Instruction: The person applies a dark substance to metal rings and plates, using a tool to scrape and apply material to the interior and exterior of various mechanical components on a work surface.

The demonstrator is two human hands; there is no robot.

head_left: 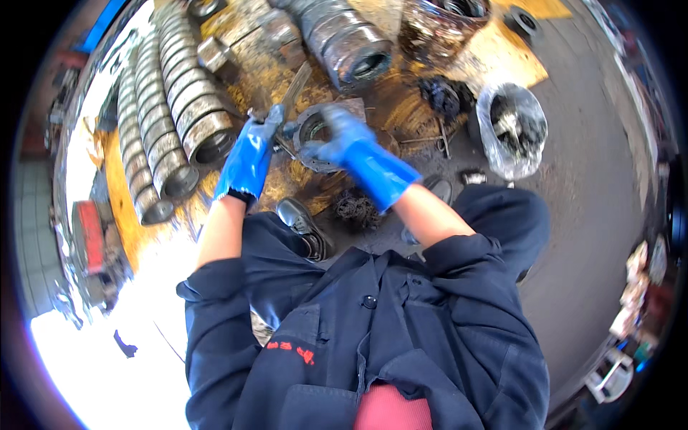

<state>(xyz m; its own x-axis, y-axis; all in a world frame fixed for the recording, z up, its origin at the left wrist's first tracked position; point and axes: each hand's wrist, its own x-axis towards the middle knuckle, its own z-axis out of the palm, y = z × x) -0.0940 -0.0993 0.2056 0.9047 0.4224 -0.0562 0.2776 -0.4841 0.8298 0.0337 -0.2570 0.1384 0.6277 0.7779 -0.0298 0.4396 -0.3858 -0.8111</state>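
My left hand (264, 136), in a blue rubber glove, is closed around a flat, narrow metal strip (295, 87) that points up and away. A grimy round metal ring part (309, 159) with a wide central opening lies before me, just right of that hand. Over its right side is my right hand (345, 137), gloved in the same blue. Motion smears its fingers, so their grip is unclear. A thin metal tool (285, 149) shows between my left hand and the ring part; its kind is hard to make out.
Long rows of stacked metal rings (170, 172) lie at left, with a thicker stack (347, 43) ahead. A dirty drum (441, 36) stands beyond. To the right are a plastic-lined bin (534, 132), a black wad (446, 97) and a scissor-like tool (443, 137). Dark tangled material (356, 208) lies between my shoes.
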